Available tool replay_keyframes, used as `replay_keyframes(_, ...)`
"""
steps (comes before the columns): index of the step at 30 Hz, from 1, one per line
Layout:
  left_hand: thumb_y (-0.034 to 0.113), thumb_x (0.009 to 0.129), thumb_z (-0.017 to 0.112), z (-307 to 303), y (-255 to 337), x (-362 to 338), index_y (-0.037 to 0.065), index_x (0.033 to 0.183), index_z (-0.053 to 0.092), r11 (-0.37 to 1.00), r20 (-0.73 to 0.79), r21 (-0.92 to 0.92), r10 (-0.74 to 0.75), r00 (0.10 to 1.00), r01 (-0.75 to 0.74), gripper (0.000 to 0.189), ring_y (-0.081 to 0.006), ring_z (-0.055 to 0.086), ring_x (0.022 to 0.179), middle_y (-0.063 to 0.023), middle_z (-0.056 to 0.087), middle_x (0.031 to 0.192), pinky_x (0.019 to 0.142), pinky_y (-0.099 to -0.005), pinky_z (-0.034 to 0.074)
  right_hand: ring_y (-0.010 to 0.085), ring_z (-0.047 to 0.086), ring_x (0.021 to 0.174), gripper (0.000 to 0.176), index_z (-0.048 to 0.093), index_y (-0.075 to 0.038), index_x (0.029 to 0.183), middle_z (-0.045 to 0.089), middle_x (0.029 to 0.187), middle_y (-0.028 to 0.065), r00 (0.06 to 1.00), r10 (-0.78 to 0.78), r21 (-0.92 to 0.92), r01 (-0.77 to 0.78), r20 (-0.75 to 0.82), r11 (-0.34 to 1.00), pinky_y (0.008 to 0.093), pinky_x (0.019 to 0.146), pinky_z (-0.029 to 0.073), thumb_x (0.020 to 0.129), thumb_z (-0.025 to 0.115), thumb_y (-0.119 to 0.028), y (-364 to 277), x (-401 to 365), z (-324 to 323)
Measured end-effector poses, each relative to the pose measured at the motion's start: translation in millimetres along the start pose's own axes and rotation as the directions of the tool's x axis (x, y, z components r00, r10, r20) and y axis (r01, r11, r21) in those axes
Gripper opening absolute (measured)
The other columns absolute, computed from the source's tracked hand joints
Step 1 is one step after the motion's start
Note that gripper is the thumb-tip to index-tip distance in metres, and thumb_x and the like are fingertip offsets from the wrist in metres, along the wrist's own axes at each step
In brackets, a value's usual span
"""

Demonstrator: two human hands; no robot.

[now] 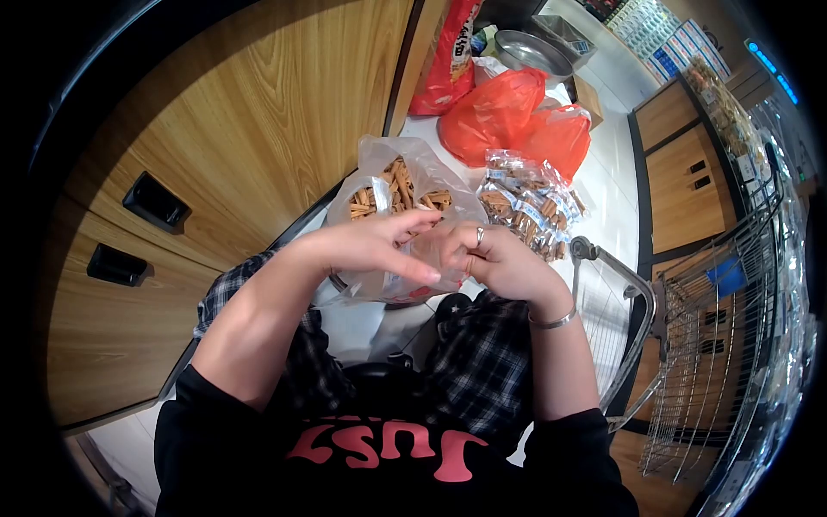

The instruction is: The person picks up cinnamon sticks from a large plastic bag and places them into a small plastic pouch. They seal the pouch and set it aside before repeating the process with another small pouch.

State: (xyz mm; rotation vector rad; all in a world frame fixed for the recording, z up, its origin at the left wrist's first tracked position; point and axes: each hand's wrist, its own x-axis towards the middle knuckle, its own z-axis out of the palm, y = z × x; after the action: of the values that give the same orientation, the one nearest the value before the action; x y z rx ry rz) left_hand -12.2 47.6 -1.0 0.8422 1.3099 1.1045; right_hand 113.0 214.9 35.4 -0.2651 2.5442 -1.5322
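1. Pale tiled floor runs past a wooden cabinet at 10 o'clock; I see a wire cart toward 3.
2. Just above center, toward 12, I have the open clear bag of brown sticks.
3. My left hand is over its near side, thumb and fingers spread.
4. My right hand curls, thumb and forefinger together at the plastic; I cannot tell how firmly.
5. Packets lie at 2, red bags at 1.
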Motion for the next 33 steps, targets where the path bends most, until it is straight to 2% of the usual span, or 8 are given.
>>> replay_keyframes(5,0.024,0.055,0.077,9.6,2.8,-2.6,0.003,0.133,0.0,0.894,0.066,0.401,0.19,0.98,-0.2,0.112,-0.0212,0.016,0.126,-0.0163,0.013,0.137,0.1,-0.0286,0.018,0.0257,0.052,0.074,0.006,0.052,-0.003,0.078,0.054,0.077,0.009,0.993,-0.108,-0.191,0.096,-0.053,0.977,0.0323,0.07,0.042,0.077,0.054,-0.009,-5.1,1.4,1.7)
replay_keyframes(9,0.02,0.056,0.075,15.6,3.2,-0.7,0.002,0.133,0.0,0.882,0.094,0.376,0.268,0.959,-0.284,0.109,-0.0208,0.019,0.125,-0.0166,0.013,0.137,0.1,-0.029,0.018,0.0225,0.054,0.073,0.005,0.054,-0.002,0.076,0.055,0.077,0.0077,0.993,-0.119,-0.149,0.119,0.005,0.982,0.0303,0.068,0.043,0.074,0.055,-0.007,-2.4,1.4,0.8)
replay_keyframes(17,0.009,0.061,0.068,31.0,-5.0,2.0,0.004,0.134,-0.001,0.944,0.061,-0.148,0.307,0.95,-0.295,0.1,-0.0184,0.026,0.121,-0.0118,0.022,0.133,0.098,-0.0297,0.022,0.0205,0.059,0.074,0.018,0.061,-0.003,0.089,0.061,0.08,0.0107,0.98,-0.188,0.035,0.186,0.064,0.982,0.028,0.067,0.045,0.071,0.059,-0.006,2.9,-3.3,5.0)
replay_keyframes(21,0.021,0.065,0.069,32.0,-2.3,0.7,0.002,0.133,0.0,0.948,0.046,0.156,0.274,0.961,-0.278,0.098,-0.0222,0.032,0.117,-0.0173,0.033,0.126,0.098,-0.0322,0.024,0.015,0.06,0.071,0.026,0.06,-0.004,0.096,0.062,0.077,0.0112,0.991,-0.024,-0.097,0.037,0.131,0.995,0.0253,0.063,0.045,0.069,0.06,-0.005,-9.2,-2.0,2.8)
replay_keyframes(26,0.007,0.064,0.065,23.0,-11.2,11.7,0.003,0.133,0.005,0.939,-0.006,-0.245,0.247,0.969,-0.241,0.092,-0.0216,0.026,0.122,-0.0107,0.028,0.129,0.099,-0.0348,0.021,0.0073,0.049,0.055,0.035,0.058,-0.006,0.099,0.054,0.062,0.0025,0.997,0.069,-0.249,-0.075,-0.032,0.966,0.0209,0.052,0.039,0.065,0.065,-0.008,-13.1,-1.7,-1.0)
replay_keyframes(28,0.007,0.064,0.064,25.2,-8.5,13.0,0.003,0.133,0.007,0.914,-0.016,-0.322,0.255,0.967,-0.246,0.089,-0.022,0.026,0.122,-0.0116,0.027,0.13,0.1,-0.0362,0.022,0.0051,0.035,0.048,0.042,0.056,-0.007,0.102,0.039,0.056,-0.0051,0.988,0.009,-0.013,-0.011,-0.151,1.0,0.0192,0.047,0.031,0.062,0.067,-0.009,-10.0,-2.8,-2.0)
replay_keyframes(29,0.009,0.064,0.064,23.5,-15.9,20.0,0.004,0.133,0.008,0.85,-0.026,-0.407,0.355,0.934,-0.334,0.089,-0.0236,0.029,0.121,-0.0134,0.028,0.13,0.099,-0.0371,0.024,0.0031,0.035,0.056,0.034,0.053,-0.006,0.106,0.055,0.084,-0.0027,0.994,0.018,0.028,-0.015,-0.104,0.999,0.017,0.052,0.032,0.072,0.06,-0.009,-9.5,-6.8,-8.0)
replay_keyframes(33,0.012,0.063,0.061,27.6,0.8,5.9,0.004,0.133,0.011,0.693,-0.01,-0.67,0.348,0.938,-0.265,0.086,-0.0245,0.048,0.103,-0.0174,0.041,0.118,0.091,-0.0351,0.035,0.007,0.041,0.071,0.036,0.043,-0.001,0.111,0.05,0.103,0.0076,0.944,-0.048,0.589,0.243,-0.327,0.771,0.0187,0.064,0.036,0.076,0.044,0.003,-2.7,-1.0,-9.5)
